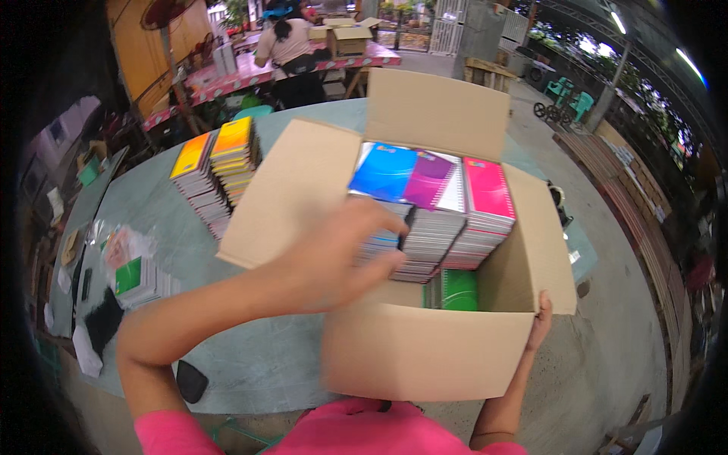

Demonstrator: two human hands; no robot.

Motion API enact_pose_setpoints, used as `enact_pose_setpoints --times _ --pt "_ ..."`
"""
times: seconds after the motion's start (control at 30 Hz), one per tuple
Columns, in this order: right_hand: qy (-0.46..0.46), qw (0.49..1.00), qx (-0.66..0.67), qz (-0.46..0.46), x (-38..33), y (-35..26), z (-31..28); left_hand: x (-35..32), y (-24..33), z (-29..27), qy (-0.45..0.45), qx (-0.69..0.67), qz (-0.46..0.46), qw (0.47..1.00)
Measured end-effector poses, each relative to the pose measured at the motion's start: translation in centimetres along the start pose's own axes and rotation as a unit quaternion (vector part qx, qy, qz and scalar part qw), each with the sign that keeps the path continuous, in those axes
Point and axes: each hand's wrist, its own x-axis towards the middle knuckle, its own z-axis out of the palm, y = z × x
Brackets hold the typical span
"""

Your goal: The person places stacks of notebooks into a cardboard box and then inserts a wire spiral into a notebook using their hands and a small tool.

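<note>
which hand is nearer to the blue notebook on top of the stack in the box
Left. The left hand is just on the near side of the blue notebook; the right hand is farther off, at the cardboard box's near right corner.

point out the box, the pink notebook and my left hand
Box (428,353): head view, on its near flap.
Pink notebook (487,188): head view, on its front cover.
Left hand (343,256): head view, on the blurred back of the hand.
</note>
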Motion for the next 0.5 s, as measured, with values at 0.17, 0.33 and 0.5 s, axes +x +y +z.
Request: enact_pose_setpoints --times 0.17,0.33,0.5 --pt "0.053 0.998 0.007 -0.019 -0.8 0.3 1.8 7.3 -3.3 13.7 -0.573 -0.004 -0.356 0.738" --pt "0.026 0.995 0.08 0.047 -1.1 0.2 1.4 3.0 -6.7 23.5 -0.426 -0.31 -0.537 0.659" --pt "-0.003 0.99 0.117 0.074 -0.8 0.4 0.9 1.3 -6.6 28.9 -0.323 -0.336 -0.58 0.668"
